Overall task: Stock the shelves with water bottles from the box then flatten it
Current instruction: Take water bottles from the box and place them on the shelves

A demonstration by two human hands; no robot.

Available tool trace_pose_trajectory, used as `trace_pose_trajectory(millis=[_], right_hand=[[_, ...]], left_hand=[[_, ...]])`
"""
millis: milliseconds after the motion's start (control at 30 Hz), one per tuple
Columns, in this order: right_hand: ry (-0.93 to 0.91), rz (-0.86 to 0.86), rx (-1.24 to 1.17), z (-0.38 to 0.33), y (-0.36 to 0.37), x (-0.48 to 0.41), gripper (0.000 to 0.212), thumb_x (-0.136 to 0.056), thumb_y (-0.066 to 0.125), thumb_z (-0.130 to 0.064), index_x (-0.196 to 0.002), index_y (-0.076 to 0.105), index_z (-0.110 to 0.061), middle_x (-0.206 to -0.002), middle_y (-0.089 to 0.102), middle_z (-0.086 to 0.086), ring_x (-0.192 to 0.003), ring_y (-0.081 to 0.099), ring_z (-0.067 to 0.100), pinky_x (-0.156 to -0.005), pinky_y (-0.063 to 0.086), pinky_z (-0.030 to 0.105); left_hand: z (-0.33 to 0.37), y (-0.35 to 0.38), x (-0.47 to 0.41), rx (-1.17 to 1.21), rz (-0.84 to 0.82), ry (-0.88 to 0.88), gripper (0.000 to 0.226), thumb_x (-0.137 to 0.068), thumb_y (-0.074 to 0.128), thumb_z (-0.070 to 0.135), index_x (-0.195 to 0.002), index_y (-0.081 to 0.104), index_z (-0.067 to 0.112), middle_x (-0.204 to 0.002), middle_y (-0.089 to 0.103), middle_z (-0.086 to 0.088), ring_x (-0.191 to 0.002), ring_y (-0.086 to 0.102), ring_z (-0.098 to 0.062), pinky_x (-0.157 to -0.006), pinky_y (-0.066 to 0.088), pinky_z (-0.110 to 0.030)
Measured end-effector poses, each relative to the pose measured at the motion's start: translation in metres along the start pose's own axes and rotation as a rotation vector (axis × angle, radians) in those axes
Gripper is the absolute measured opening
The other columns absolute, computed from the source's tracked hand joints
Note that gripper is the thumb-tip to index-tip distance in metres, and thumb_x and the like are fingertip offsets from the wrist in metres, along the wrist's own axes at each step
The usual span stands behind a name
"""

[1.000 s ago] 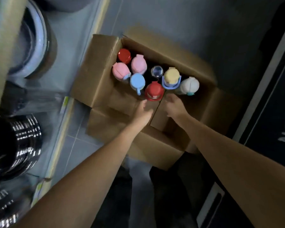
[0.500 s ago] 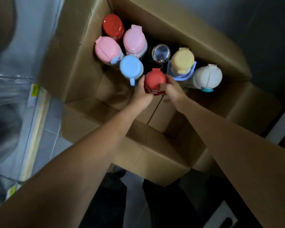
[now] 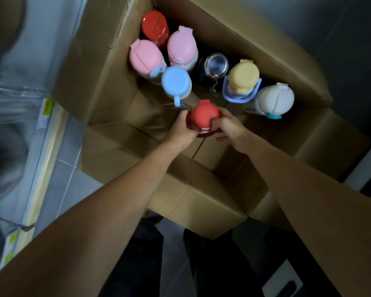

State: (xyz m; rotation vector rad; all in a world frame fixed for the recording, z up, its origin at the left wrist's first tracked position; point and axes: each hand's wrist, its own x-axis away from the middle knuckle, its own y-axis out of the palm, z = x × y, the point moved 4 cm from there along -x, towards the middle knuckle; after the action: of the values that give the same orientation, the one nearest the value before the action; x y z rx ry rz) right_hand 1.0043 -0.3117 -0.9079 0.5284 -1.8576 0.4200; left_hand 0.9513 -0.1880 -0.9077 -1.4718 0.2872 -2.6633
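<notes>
Left hand point(image 3: 179, 130) and right hand point(image 3: 230, 129) are clamped from opposite sides on the red-lidded bottle point(image 3: 204, 117), which has been raised clear of its neighbours since the earlier frame. Its smooth domed lid is seen over the matte cardboard box point(image 3: 107, 71). Both forearms are extended, fingers curled.
</notes>
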Motion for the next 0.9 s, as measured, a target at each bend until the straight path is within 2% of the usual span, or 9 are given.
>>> trace_pose_trajectory(millis=[100, 167, 267, 333, 433, 600, 700, 800, 900], right_hand=[[0.015, -0.025, 0.002, 0.003, 0.006, 0.027, 0.073, -0.061, 0.056, -0.021, -0.132, 0.042, -0.031, -0.126, 0.051, 0.006, -0.115, 0.048, 0.026, -0.089, 0.044, 0.04], [0.004, -0.034, 0.002, 0.004, 0.01, 0.049, 0.077, -0.053, 0.054, -0.023, -0.129, 0.043, -0.031, -0.123, 0.054, 0.005, -0.112, 0.05, 0.025, -0.094, 0.045, 0.042], [-0.018, -0.044, -0.031, 0.001, 0.013, 0.082, 0.059, -0.069, 0.059, -0.013, -0.125, 0.044, -0.029, -0.112, 0.057, 0.0, -0.107, 0.054, 0.022, -0.094, 0.047, 0.04], [-0.028, -0.066, -0.041, -0.002, 0.016, 0.107, 0.066, -0.072, 0.062, -0.006, -0.132, 0.041, -0.025, -0.114, 0.057, -0.001, -0.107, 0.056, 0.02, -0.091, 0.05, 0.038], [-0.047, -0.043, 0.05, -0.006, 0.022, 0.145, 0.076, -0.071, 0.07, -0.008, -0.137, 0.034, -0.025, -0.132, 0.047, 0.004, -0.12, 0.05, 0.025, -0.093, 0.05, 0.042], [-0.164, 0.061, 0.158, -0.033, 0.044, 0.248, 0.093, -0.069, 0.081, -0.02, -0.142, 0.024, -0.022, -0.137, 0.031, 0.006, -0.124, 0.043, 0.025, -0.105, 0.041, 0.045], [-0.277, 0.099, 0.079, -0.046, 0.065, 0.314, 0.094, -0.069, 0.084, -0.02, -0.142, 0.024, -0.021, -0.134, 0.043, 0.005, -0.12, 0.049, 0.021, -0.103, 0.043, 0.042], [-0.355, 0.169, 0.103, -0.062, 0.084, 0.376, 0.09, -0.067, 0.085, -0.019, -0.138, 0.029, -0.022, -0.129, 0.05, 0.001, -0.118, 0.05, 0.018, -0.098, 0.044, 0.037], [-0.445, 0.233, 0.103, -0.078, 0.107, 0.442, 0.091, -0.065, 0.086, -0.02, -0.137, 0.031, -0.02, -0.126, 0.052, -0.001, -0.114, 0.051, 0.015, -0.095, 0.045, 0.033]], left_hand=[[-0.002, -0.006, 0.021, -0.075, 0.051, 0.013, 0.043, -0.087, 0.056, 0.001, -0.128, 0.048, 0.012, -0.103, 0.055, -0.002, -0.101, 0.054, -0.016, -0.088, 0.041, -0.024], [0.001, -0.014, 0.04, -0.112, 0.101, 0.037, 0.037, -0.088, 0.055, 0.002, -0.125, 0.052, 0.011, -0.104, 0.059, -0.006, -0.099, 0.056, -0.019, -0.086, 0.043, -0.027], [0.01, -0.027, 0.071, -0.139, 0.14, 0.067, 0.029, -0.087, 0.056, 0.004, -0.115, 0.056, 0.011, -0.081, 0.055, 0.002, -0.084, 0.055, -0.021, -0.079, 0.044, -0.029], [0.019, -0.035, 0.096, -0.151, 0.123, 0.098, 0.023, -0.087, 0.057, 0.006, -0.108, 0.058, 0.015, -0.069, 0.049, 0.007, -0.074, 0.051, -0.018, -0.072, 0.042, -0.03], [0.031, -0.046, 0.133, -0.144, 0.08, 0.167, 0.018, -0.085, 0.058, 0.005, -0.088, 0.052, 0.022, -0.063, 0.048, 0.005, -0.062, 0.047, -0.017, -0.065, 0.039, -0.032], [0.07, -0.083, 0.223, -0.156, -0.013, 0.203, 0.014, -0.086, 0.057, 0.006, -0.086, 0.051, 0.018, -0.065, 0.045, 0.0, -0.066, 0.048, -0.021, -0.066, 0.045, -0.039], [0.095, -0.11, 0.276, -0.181, -0.077, 0.203, 0.016, -0.086, 0.055, 0.008, -0.082, 0.05, 0.023, -0.076, 0.053, -0.01, -0.075, 0.055, -0.026, -0.077, 0.051, -0.044], [0.119, -0.142, 0.335, -0.202, -0.112, 0.204, 0.011, -0.085, 0.057, 0.013, -0.084, 0.054, 0.023, -0.098, 0.064, -0.025, -0.091, 0.063, -0.034, -0.088, 0.051, -0.051], [0.143, -0.173, 0.403, -0.166, -0.143, 0.253, 0.009, -0.086, 0.056, 0.012, -0.084, 0.055, 0.021, -0.092, 0.065, -0.023, -0.081, 0.063, -0.023, -0.079, 0.056, -0.04]])
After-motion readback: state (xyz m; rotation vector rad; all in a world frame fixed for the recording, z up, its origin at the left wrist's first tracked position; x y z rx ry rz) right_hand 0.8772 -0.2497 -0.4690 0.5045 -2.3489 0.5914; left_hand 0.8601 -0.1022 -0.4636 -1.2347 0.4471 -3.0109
